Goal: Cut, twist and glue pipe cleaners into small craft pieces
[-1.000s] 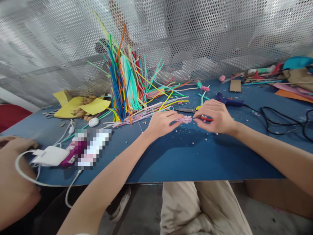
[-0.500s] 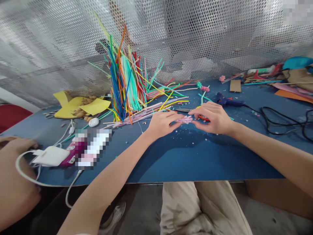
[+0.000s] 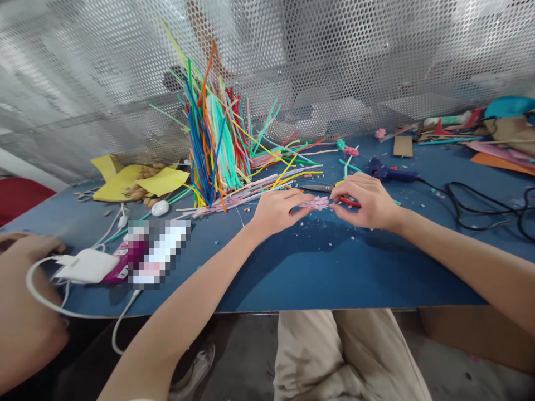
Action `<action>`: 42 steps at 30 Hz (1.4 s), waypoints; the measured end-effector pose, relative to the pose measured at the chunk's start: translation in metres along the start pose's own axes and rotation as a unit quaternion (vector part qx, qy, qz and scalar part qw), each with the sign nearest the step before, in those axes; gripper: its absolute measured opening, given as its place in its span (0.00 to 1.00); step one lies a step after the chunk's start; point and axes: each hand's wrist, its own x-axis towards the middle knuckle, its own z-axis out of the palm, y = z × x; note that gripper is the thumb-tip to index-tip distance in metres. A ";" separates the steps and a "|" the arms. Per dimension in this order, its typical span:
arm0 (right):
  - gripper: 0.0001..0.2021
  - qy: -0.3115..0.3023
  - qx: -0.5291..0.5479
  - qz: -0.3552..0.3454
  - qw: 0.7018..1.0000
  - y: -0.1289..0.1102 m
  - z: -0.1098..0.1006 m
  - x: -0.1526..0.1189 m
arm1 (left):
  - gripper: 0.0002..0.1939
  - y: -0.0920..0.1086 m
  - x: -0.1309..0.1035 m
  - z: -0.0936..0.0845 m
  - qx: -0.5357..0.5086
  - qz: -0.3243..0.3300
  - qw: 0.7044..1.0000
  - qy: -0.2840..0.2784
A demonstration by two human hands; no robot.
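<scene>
The left hand (image 3: 276,211) pinches a pale pink pipe-cleaner tuft (image 3: 319,203) over the blue table (image 3: 301,284). The right hand (image 3: 368,200), thumb and forefinger slightly parted, is at the tuft's free end, contact unclear.

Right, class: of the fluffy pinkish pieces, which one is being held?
The palest piece, pinched in the person's left hand. A deeper pink piece lies farther back on the table beside a green one; another pink piece lies near the cardboard square.
</scene>
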 end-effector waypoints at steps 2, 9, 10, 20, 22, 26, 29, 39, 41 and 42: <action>0.05 -0.005 0.003 0.002 1.000 0.000 0.000 0.000 | 0.13 -0.001 -0.001 0.001 -0.001 0.001 1.000 0.003; 0.04 -0.010 0.000 -0.008 1.000 -0.001 0.000 0.001 | 0.13 0.001 0.001 0.000 -0.004 0.006 1.000 0.006; 0.04 -0.009 -0.002 -0.010 1.000 -0.001 -0.001 0.001 | 0.13 0.002 0.002 -0.001 -0.004 0.007 1.000 0.008; 0.02 -0.001 -0.022 -0.013 1.000 0.001 0.001 0.001 | 0.17 0.004 0.002 -0.002 -0.019 -0.031 0.999 -0.014; 0.03 0.001 -0.030 -0.008 1.000 0.003 0.001 0.000 | 0.20 0.005 0.003 -0.003 -0.016 -0.049 0.998 -0.020; 0.04 0.006 -0.052 -0.004 0.999 0.010 0.000 -0.002 | 0.24 0.001 0.003 -0.004 -0.016 -0.076 0.996 -0.033; 0.03 0.011 -0.058 0.022 0.998 0.016 -0.001 -0.003 | 0.20 -0.006 0.001 -0.002 -0.021 -0.087 0.995 -0.039; 0.03 0.008 -0.046 0.107 0.993 0.032 -0.003 -0.008 | 0.16 -0.019 -0.002 -0.002 -0.026 -0.116 0.993 -0.016; 0.03 0.006 -0.038 0.103 0.994 0.030 -0.002 -0.008 | 0.14 -0.018 -0.002 -0.001 -0.031 -0.121 0.992 -0.009; 0.02 0.005 -0.031 0.102 0.994 0.029 -0.001 -0.008 | 0.14 -0.017 -0.002 0.000 -0.035 -0.121 0.992 -0.007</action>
